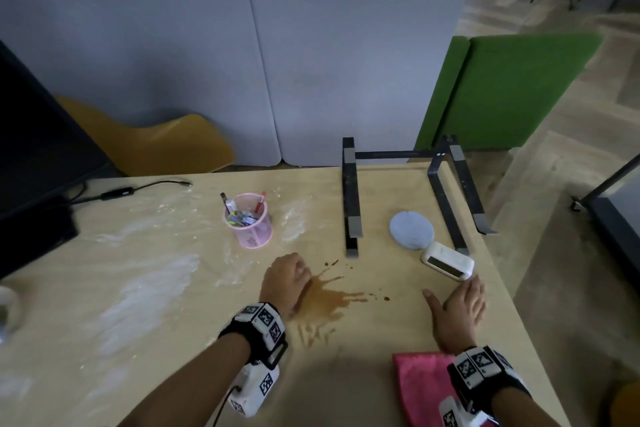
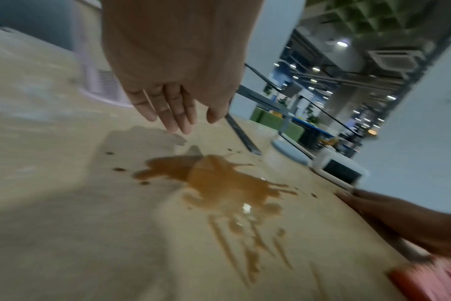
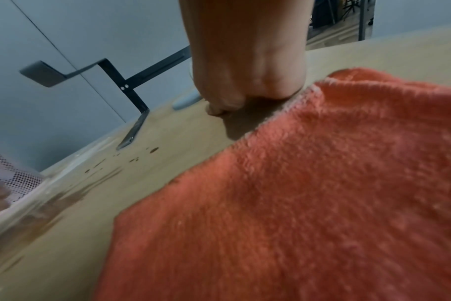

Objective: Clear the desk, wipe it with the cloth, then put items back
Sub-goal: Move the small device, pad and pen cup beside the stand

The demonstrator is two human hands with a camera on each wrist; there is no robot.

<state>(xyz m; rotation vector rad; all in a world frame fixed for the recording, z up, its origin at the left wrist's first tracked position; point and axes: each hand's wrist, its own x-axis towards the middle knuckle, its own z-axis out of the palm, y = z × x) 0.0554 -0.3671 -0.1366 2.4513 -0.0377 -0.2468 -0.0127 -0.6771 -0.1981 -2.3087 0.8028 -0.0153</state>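
Observation:
A brown liquid spill [image 1: 332,298] lies mid-desk, with streaks trailing toward me. My left hand [image 1: 287,279] hovers over the spill's left edge; in the left wrist view its fingers [image 2: 178,114] hang straight and hold nothing above the spill [image 2: 219,183]. My right hand [image 1: 462,302] lies flat on the wooden desk [image 1: 173,340], fingertips at the near end of a white digital clock [image 1: 448,260]. The pink cloth [image 1: 422,388] lies flat under my right wrist and fills the right wrist view [image 3: 296,193]. Neither hand holds it.
A pink mesh pen cup [image 1: 249,222] stands behind the spill. A round blue coaster [image 1: 411,229] sits inside a black laptop stand [image 1: 351,198] at the back right. White powdery smears [image 1: 156,288] cover the left half. A dark monitor [image 1: 34,149], cable [image 1: 121,191] and mug [image 1: 7,305] are left.

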